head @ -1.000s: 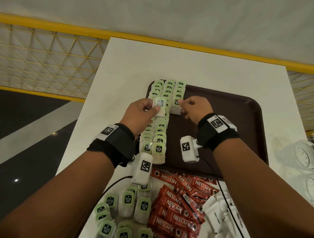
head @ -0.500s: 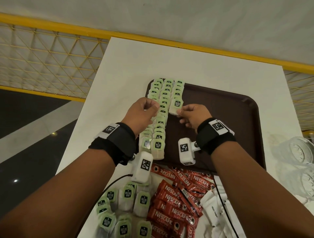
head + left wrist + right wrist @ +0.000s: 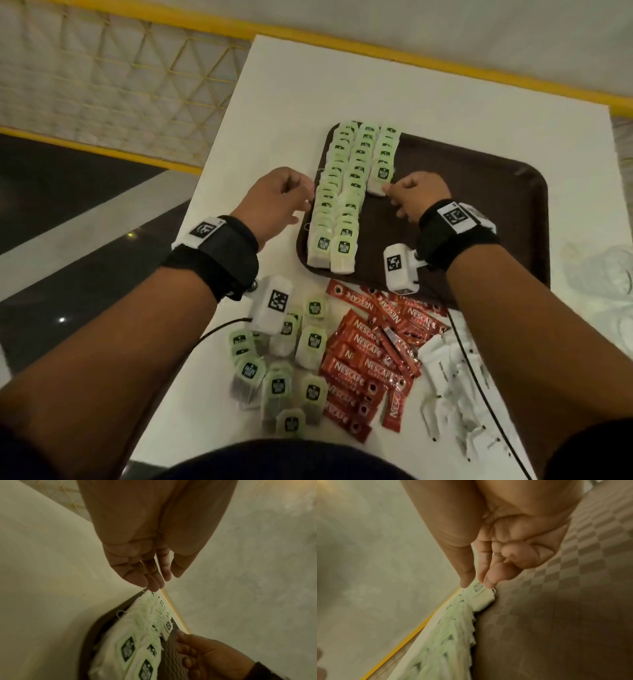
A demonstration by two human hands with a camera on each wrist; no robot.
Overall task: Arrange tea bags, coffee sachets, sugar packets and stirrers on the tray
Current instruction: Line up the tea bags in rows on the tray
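The right hand (image 3: 416, 197) is pinching the near end of a tea bag (image 3: 380, 176) between thumb and fingertips (image 3: 489, 581), setting it at the near end of the third row on the tray (image 3: 479, 192). The left hand (image 3: 277, 202) is hovering at the tray's left edge with fingers relaxed and nothing in them.

The rows are overlapping like shingles, so a nudge from either hand, or a snagged string, is likely to be shifting the neighbouring bags out of line; the short third row is looking the easiest to skew.

More tea bags (image 3: 284, 370), coffee sachets (image 3: 370, 363) and white packets (image 3: 455, 387) are waiting on the counter (image 3: 428, 89). Stirrers are not showing clearly, the white packets are too blurred to read, and both wrist views are smearing the rows.
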